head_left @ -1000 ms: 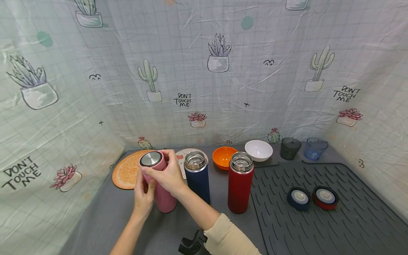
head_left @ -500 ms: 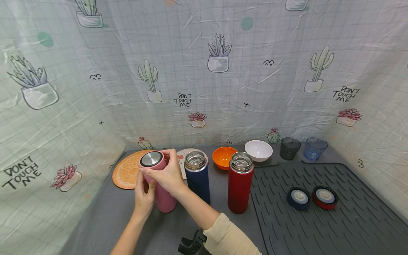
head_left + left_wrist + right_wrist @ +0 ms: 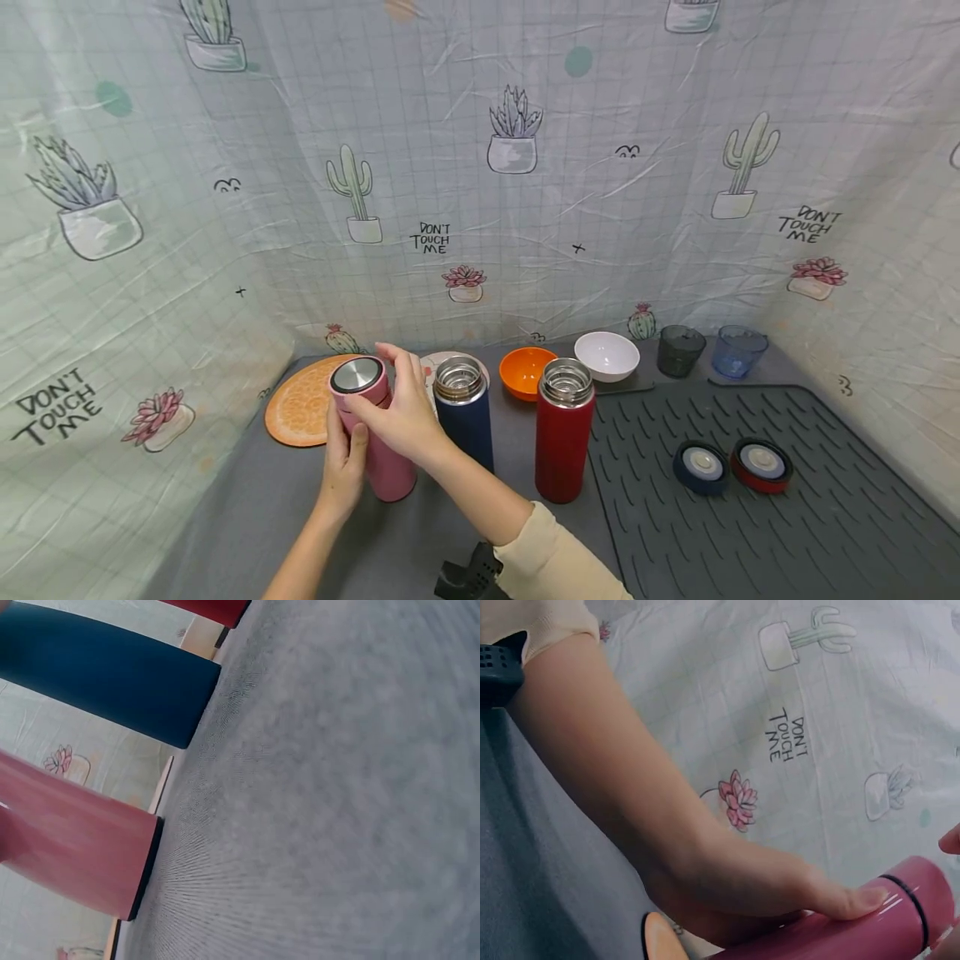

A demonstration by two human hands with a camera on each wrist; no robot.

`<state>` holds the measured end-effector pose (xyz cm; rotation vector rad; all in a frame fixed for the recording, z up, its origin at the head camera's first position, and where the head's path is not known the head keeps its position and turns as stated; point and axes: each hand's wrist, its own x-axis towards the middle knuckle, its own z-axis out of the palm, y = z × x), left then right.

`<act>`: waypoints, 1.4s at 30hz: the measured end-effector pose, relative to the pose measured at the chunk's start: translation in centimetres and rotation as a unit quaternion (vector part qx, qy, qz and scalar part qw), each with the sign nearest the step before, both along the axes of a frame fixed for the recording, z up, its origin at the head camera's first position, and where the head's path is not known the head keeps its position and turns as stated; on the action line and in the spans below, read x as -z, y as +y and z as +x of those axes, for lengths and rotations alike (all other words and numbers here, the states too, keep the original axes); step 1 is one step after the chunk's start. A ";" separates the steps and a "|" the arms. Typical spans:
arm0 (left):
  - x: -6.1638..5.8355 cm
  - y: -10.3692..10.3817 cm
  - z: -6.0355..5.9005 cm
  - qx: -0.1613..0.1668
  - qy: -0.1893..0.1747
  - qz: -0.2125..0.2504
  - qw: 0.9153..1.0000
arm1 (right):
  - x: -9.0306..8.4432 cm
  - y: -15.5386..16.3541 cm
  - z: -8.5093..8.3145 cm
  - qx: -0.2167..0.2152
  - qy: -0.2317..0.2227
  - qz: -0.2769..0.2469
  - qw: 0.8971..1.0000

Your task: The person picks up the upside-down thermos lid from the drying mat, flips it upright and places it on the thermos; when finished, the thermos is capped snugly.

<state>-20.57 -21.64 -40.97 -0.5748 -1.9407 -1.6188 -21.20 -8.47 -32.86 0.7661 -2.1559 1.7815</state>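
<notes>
A pink flask (image 3: 382, 454) with a steel-topped lid (image 3: 356, 375) stands upright on the grey table (image 3: 247, 508). My left hand (image 3: 341, 467) grips its body from the near left side, thumb laid across it. My right hand (image 3: 401, 408) curls round the lid: the thumb presses its near side and the fingers arch behind it. In the right wrist view the left hand (image 3: 727, 885) lies on the pink flask (image 3: 900, 915). The left wrist view shows only the pink flask (image 3: 75, 855) base, not the hand.
An open blue flask (image 3: 465, 425) and an open red flask (image 3: 564, 442) stand right of the pink one. Their caps, blue (image 3: 702, 467) and red (image 3: 761, 464), lie on the ribbed dark mat (image 3: 750, 533). Behind are an orange bowl (image 3: 527, 371), a white bowl (image 3: 607, 356), two cups and an orange round mat (image 3: 296, 408).
My right hand's fingers have lifted and spread a little behind the lid and the hand has turned slightly. The left hand still holds the flask, which has not moved.
</notes>
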 end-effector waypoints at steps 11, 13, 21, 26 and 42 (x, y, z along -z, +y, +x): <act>-2.2 -0.9 2.5 -0.051 0.113 -0.004 0.992 | 0.0 3.6 3.8 -0.086 0.190 0.064 0.976; -2.9 -0.5 3.6 -0.080 0.150 -0.023 0.985 | 0.3 4.7 4.5 -0.095 0.205 0.069 0.972; -5.0 2.4 8.9 -0.112 0.204 -0.079 0.969 | 1.8 9.5 6.7 -0.116 0.227 0.089 0.963; -3.9 3.8 9.5 -0.082 0.238 -0.123 0.960 | 3.2 12.4 7.8 -0.121 0.219 0.103 0.963; -1.0 9.0 7.9 0.153 0.148 -0.246 0.946 | 6.1 23.8 8.6 -0.004 0.152 0.164 0.975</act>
